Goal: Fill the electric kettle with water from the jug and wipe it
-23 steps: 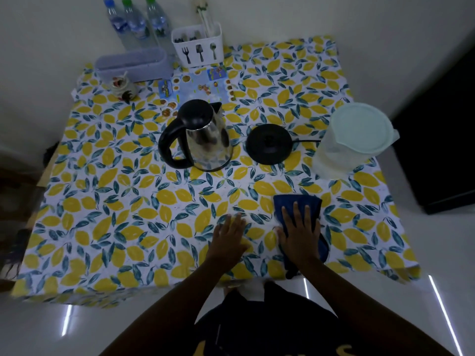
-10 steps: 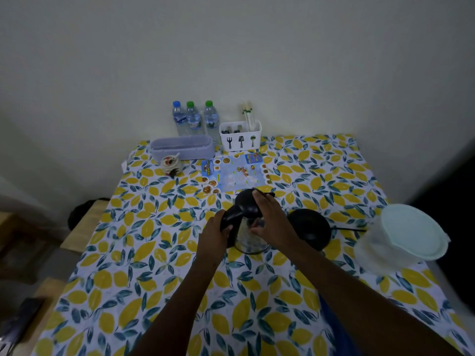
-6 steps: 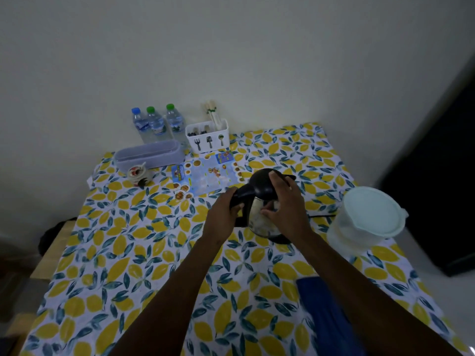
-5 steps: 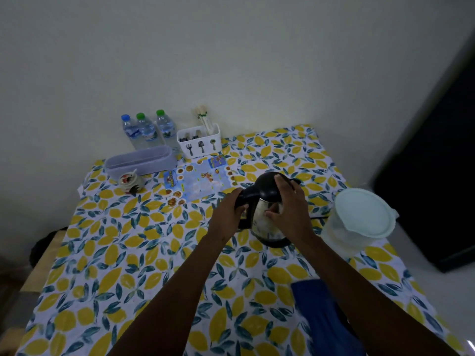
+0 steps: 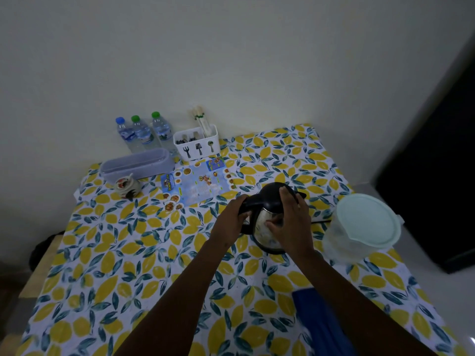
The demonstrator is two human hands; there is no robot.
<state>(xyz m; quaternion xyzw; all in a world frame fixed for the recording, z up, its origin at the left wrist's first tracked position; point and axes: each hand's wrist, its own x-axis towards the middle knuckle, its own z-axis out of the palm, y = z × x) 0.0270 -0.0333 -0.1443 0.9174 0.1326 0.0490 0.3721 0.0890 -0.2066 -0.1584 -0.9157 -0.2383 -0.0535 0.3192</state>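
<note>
The steel electric kettle [image 5: 267, 227] with a black lid and handle stands right of the table's middle, over its black base, which is mostly hidden. My left hand [image 5: 230, 222] grips the black handle on the kettle's left. My right hand [image 5: 290, 219] wraps the kettle's right side, fingers lying over the lid and thumb on the steel body. The translucent water jug [image 5: 359, 229] with a pale lid stands just right of the kettle. A folded blue cloth [image 5: 316, 317] lies near the front edge, partly under my right forearm.
The table [image 5: 128, 265] wears a lemon-print cloth. At the back stand three water bottles [image 5: 142, 132], a white cutlery holder [image 5: 196, 142], a lilac tray [image 5: 136, 164], a small ceramic pot [image 5: 126, 186] and a printed leaflet [image 5: 198, 183]. The kettle's cord [image 5: 321, 222] runs toward the jug.
Both hands left the table front and the cloth and took hold of the kettle, then carried it right onto its base. The cloth stays behind.
</note>
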